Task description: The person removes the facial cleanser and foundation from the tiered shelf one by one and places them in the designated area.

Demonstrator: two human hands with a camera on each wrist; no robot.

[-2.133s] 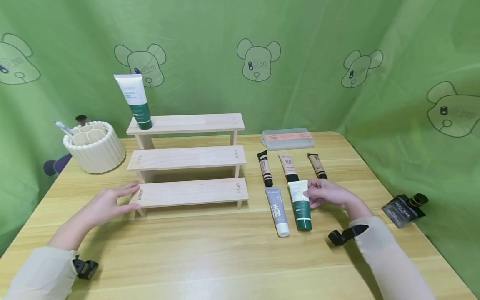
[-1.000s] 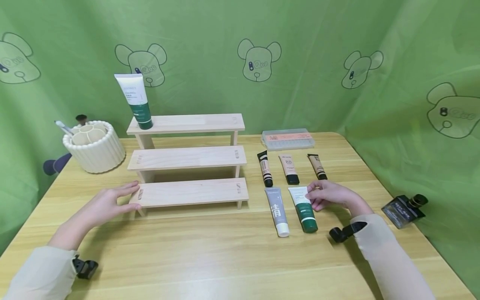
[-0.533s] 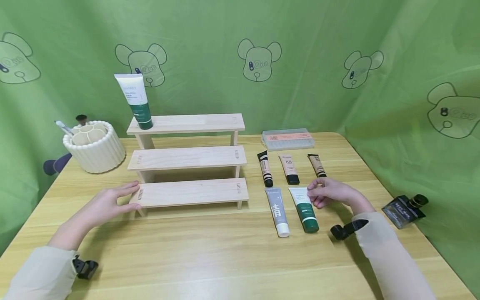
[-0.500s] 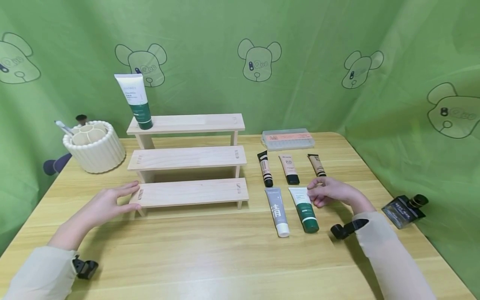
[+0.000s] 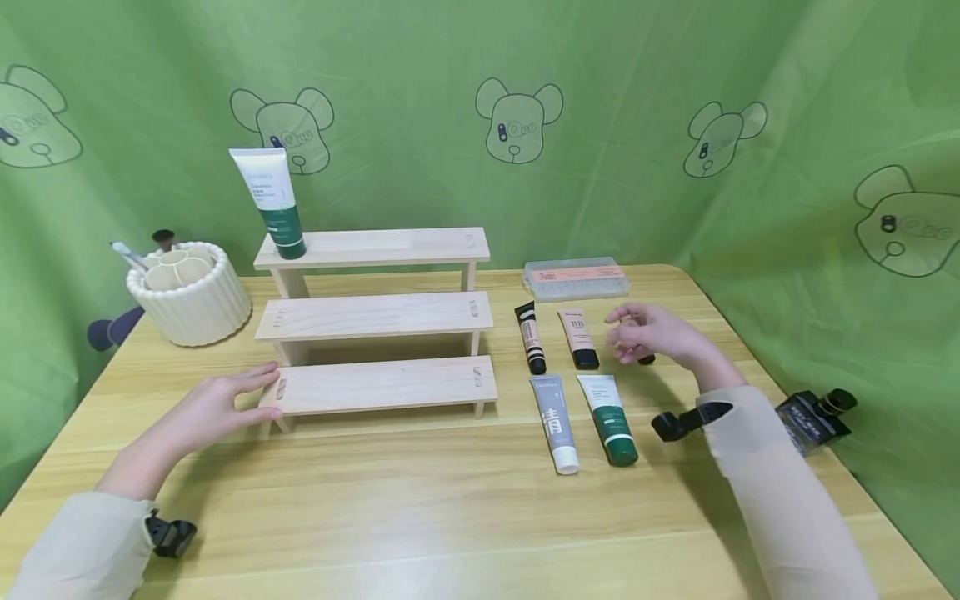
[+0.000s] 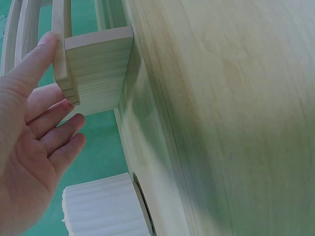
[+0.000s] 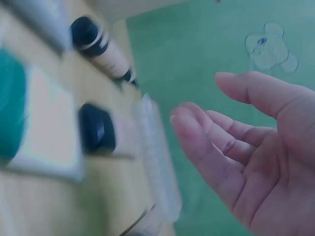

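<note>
My left hand (image 5: 215,406) grips the left end of the lowest step of a three-tier wooden display stand (image 5: 375,315). In the left wrist view its thumb and index finger lie on opposite faces of the step board (image 6: 61,54). My right hand (image 5: 652,335) hangs above the table with loosely curled fingers and nothing in them, just right of the pink BB cream tube (image 5: 576,332). It hides most of a small beige tube beneath. A white-and-green tube (image 5: 606,417) lies below that hand, beside a grey-blue tube (image 5: 553,421). A black-and-pink tube (image 5: 529,337) lies further left.
Another white-and-green tube (image 5: 272,200) stands on the top step's left end. A white brush holder (image 5: 191,300) is left of the stand. At the back lies a clear plastic case (image 5: 576,279). A dark bottle (image 5: 806,423) lies by the right edge, partly behind the sleeve.
My right hand set the white-and-green tube down beside the grey-blue one, let go, and moved up and away to above the small beige tube. The left hand has stayed put.
</note>
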